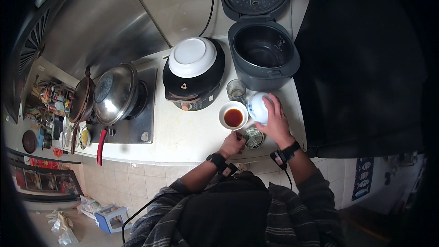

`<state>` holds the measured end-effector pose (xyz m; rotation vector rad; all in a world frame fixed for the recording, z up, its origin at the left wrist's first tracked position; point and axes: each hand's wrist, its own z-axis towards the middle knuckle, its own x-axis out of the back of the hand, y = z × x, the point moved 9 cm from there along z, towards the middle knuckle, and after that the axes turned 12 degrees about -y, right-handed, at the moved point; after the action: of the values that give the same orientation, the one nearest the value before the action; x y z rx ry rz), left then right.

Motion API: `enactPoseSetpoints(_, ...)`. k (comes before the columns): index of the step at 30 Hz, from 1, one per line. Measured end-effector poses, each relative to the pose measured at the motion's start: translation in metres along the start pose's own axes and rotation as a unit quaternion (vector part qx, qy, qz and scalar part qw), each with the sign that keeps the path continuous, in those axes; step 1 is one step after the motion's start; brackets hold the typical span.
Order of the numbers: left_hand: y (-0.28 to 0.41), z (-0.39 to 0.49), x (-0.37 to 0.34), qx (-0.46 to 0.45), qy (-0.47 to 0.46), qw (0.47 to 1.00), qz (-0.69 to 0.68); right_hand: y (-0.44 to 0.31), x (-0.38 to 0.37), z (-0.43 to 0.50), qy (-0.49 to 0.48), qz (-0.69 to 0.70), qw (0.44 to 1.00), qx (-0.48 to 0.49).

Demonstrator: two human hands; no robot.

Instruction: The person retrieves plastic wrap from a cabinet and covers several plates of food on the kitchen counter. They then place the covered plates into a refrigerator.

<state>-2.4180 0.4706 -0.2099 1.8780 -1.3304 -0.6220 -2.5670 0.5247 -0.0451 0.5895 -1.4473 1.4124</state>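
Observation:
My right hand (pixel 275 120) grips a white bowl with a blue pattern (pixel 256 107). The bowl is tilted so that its outer side faces up, and its inside is hidden. Below it on the counter stands a clear glass cup (pixel 254 138). The fingers of my left hand (pixel 234 144) are pinched at the left side of this cup, seemingly on its handle. Just beyond my left hand sits a small white bowl (pixel 224 120) holding a dark red-brown liquid (pixel 233 118). Another drinking glass (pixel 236 90) stands behind the two bowls.
A rice cooker (pixel 262 77) with its lid raised stands at the back right. Left of it, an upturned white dish (pixel 192 57) rests on a black cooker (pixel 195 92). A lidded wok (pixel 116 94) with a red handle (pixel 102 146) occupies the gas hob (pixel 145 116). Cables hang from both wrists.

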Motion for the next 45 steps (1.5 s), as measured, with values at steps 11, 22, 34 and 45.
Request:
enactPoseSetpoints(11, -0.013, 0.002, -0.001, -0.024, -0.057, 0.997, -0.035, -0.025, -0.03, -0.084, -0.088, 0.039, 0.995, 0.039)
enactPoseSetpoints(22, -0.009, -0.007, -0.003, 0.007, -0.066, 0.995, -0.079, -0.017, -0.068, -0.076, -0.092, 0.037, 0.995, 0.006)
enactPoseSetpoints(34, 0.014, -0.008, -0.033, 0.019, -0.159, 0.949, -0.273, 0.018, -0.082, -0.087, -0.109, 0.171, 0.977, -0.067)
enactPoseSetpoints(45, 0.014, -0.018, -0.04, -0.058, -0.165, 0.913, -0.369, -0.027, -0.071, -0.089, -0.087, 0.137, 0.987, -0.011)
